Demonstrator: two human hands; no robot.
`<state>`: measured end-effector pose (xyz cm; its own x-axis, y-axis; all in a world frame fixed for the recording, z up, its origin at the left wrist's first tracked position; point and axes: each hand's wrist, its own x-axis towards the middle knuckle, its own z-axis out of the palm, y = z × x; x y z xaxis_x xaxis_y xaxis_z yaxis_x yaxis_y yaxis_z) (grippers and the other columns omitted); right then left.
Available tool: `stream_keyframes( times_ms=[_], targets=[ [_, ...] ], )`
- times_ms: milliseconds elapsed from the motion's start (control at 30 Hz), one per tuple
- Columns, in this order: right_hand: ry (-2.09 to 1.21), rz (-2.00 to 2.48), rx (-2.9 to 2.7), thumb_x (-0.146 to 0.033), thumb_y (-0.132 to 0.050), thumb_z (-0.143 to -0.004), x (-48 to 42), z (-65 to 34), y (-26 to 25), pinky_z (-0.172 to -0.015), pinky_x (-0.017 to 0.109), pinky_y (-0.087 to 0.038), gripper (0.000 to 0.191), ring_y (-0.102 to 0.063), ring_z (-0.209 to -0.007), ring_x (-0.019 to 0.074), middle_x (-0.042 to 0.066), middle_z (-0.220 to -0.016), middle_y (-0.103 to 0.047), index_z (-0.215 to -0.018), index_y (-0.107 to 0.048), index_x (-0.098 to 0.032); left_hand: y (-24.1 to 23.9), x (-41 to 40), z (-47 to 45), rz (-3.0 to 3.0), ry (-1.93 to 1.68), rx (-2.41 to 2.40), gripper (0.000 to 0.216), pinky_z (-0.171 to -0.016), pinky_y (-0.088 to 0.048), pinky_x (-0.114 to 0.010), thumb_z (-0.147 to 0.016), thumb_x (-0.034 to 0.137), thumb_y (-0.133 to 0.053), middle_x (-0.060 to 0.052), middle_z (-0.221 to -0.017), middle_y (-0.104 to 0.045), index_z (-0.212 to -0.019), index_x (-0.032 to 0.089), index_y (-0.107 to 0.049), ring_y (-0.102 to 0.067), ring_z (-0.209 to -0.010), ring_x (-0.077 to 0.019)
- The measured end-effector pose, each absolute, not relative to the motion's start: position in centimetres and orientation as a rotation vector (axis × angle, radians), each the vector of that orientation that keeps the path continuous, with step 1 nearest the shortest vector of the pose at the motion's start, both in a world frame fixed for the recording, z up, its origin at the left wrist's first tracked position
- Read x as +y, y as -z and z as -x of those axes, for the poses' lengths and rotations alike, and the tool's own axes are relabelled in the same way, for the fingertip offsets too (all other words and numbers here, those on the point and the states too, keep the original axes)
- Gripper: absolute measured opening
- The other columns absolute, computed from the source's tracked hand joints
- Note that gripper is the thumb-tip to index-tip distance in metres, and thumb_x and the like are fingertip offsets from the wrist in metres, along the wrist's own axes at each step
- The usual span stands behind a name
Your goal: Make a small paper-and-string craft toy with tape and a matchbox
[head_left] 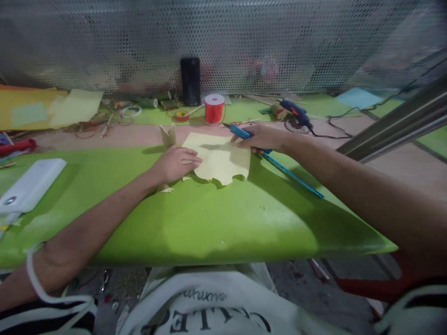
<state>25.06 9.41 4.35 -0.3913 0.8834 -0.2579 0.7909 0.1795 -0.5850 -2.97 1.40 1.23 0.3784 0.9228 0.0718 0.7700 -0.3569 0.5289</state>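
Note:
A sheet of pale yellow paper with a ragged, cut-out lower edge lies on the green tabletop. My left hand rests on the paper's left side, fingers stretched out flat. Over the upper right corner, my right hand grips a blue craft knife, its dark tip pointing up and left. A thin blue strip like a ruler runs from under that hand toward the lower right. Beside my left hand stands a folded paper piece; small paper scraps lie below the wrist.
A red thread spool and a black upright object stand behind the paper. A blue glue gun with a cord lies back right. At left are a white power bank and coloured paper sheets. Perforated metal closes the back.

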Motion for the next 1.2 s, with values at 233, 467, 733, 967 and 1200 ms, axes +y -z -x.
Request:
stream_keyframes(
  times_ms=[233, 467, 733, 967, 1200],
  targets=[
    [-0.150, 1.629, -2.502, -0.036, -0.057, -0.088, 7.5, -24.7, -5.1, -0.067, 0.027, -0.036, 0.030, -0.057, -0.080, 0.0192, 0.011, -0.099, -0.066, -0.104, -0.070, -0.013, -1.1, 1.5, 3.3, -2.260, -0.448, 1.466, 0.034, -0.106, -0.043, -0.055, -0.091, 0.046, -0.058, -0.007, -0.124, -0.071, -0.106, 0.023, -0.078, -0.058, -0.120, -0.0298],
    [-0.421, 1.366, -2.770, -0.053, -0.066, -0.082, 2.7, -22.2, -4.8, -0.061, 0.025, -0.032, 0.035, -0.059, -0.072, 0.0180, 0.003, -0.086, -0.072, -0.101, -0.071, -0.024, -1.7, 1.0, 4.7, -2.357, -0.250, 1.246, 0.043, -0.103, -0.043, -0.049, -0.093, 0.057, -0.051, -0.007, -0.125, -0.070, -0.105, 0.026, -0.079, -0.058, -0.117, -0.0288],
    [-0.561, 1.050, -2.872, -0.034, -0.061, -0.085, -0.1, -20.2, -4.0, -0.068, 0.025, -0.037, 0.043, -0.069, -0.087, 0.0193, 0.000, -0.107, -0.077, -0.128, -0.068, -0.035, -2.7, 0.4, 4.2, -2.584, -0.285, 1.225, 0.038, -0.100, -0.045, -0.046, -0.098, 0.044, -0.048, -0.007, -0.118, -0.074, -0.104, 0.021, -0.077, -0.062, -0.114, -0.0265],
    [-0.344, 0.903, -3.023, -0.040, -0.059, -0.088, -0.8, -20.6, -3.1, -0.061, 0.026, -0.032, 0.055, -0.070, -0.082, 0.0215, 0.005, -0.098, -0.078, -0.142, -0.057, -0.031, -5.5, -8.5, 3.8, -2.835, -0.187, 1.605, 0.036, -0.082, -0.054, -0.048, -0.100, 0.029, -0.041, -0.010, -0.106, -0.077, -0.097, 0.018, -0.076, -0.070, -0.093, -0.0291],
    [-0.334, 0.941, -3.083, -0.032, -0.057, -0.086, -1.9, -19.9, -3.9, -0.061, 0.027, -0.032, 0.061, -0.070, -0.086, 0.0236, 0.006, -0.103, -0.077, -0.146, -0.052, -0.030, -0.6, -12.5, 3.9, -2.735, -0.216, 1.620, 0.046, -0.103, -0.050, -0.052, -0.101, 0.033, -0.041, -0.014, -0.141, -0.059, -0.143, 0.017, -0.050, -0.058, -0.124, -0.0308]
  ],
)
